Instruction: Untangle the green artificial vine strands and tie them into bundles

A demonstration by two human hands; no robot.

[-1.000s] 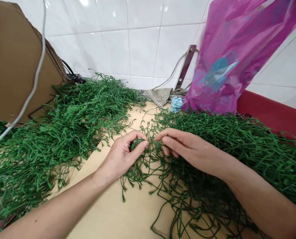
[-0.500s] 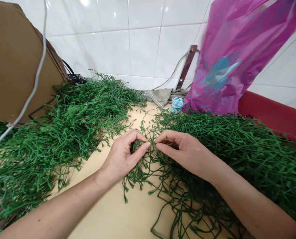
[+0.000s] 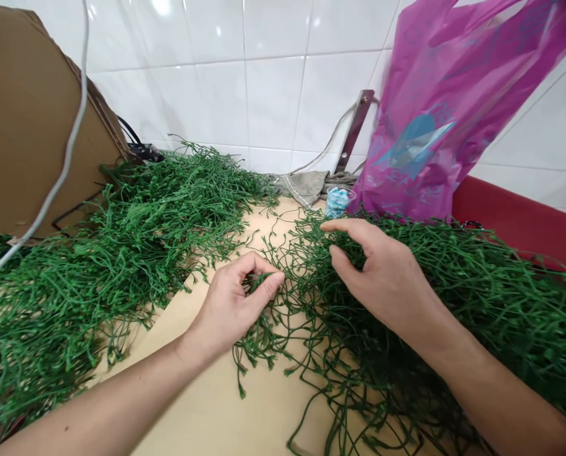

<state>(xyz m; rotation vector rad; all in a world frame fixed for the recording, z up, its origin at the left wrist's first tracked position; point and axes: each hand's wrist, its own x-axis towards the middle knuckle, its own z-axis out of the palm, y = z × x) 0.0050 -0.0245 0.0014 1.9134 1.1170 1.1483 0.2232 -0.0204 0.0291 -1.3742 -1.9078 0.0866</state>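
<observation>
My left hand (image 3: 237, 301) is closed, thumb against forefinger, around thin green artificial stems (image 3: 258, 329) with small branching tips; some hang below the palm. What exactly sits at the fingertips is too small to make out. My right hand (image 3: 382, 272) is open, with thumb and forefinger spread apart over the near edge of the right-hand pile of green stems (image 3: 492, 297). I see nothing between its fingers. Loose stems (image 3: 344, 392) spill from that pile onto the tan table surface (image 3: 192, 405) between and below my hands.
Another heap of green stems (image 3: 135, 247) covers the left side. Behind it stand a cardboard box (image 3: 30, 120) and a hanging grey cable (image 3: 68, 152). At the back are a metal bracket (image 3: 356, 130), a grey cloth (image 3: 308, 187), a cup with blue-white pieces (image 3: 338, 201) and a pink plastic bag (image 3: 435, 114).
My right hand has moved right, away from my left hand, and its thumb and forefinger have opened. My left hand stays nearly in place, still holding stems.
</observation>
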